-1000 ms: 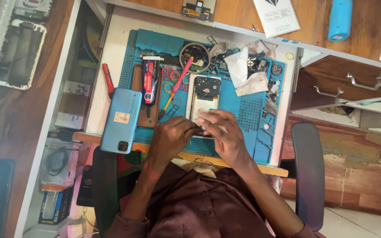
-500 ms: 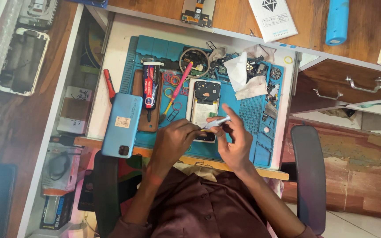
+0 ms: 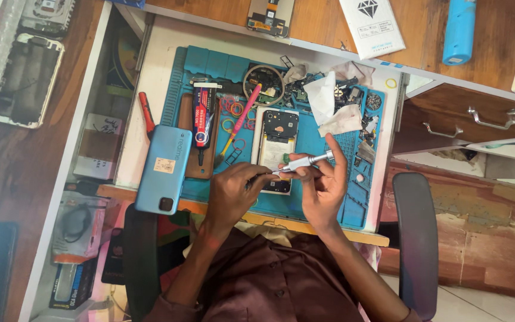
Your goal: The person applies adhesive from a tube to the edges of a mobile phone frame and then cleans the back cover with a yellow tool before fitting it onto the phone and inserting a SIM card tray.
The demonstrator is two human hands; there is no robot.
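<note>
The screwdriver [image 3: 304, 162] is slim and silvery, lying nearly level just above the opened phone [image 3: 276, 149] on the blue mat [image 3: 323, 203]. The right hand [image 3: 324, 189] grips its handle; the left hand [image 3: 236, 192] pinches its tip. A second earlier both hands huddled together lower, with no tool showing.

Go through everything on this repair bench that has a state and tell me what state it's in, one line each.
Opened phone: back cover off, insides exposed, lying flat on the blue mat.
Blue back cover: detached, lying left of the phone.
Silver screwdriver: held in right hand, tip at left hand.
Glue tube: lying flat.
Wooden drawer: pulled open.
</note>
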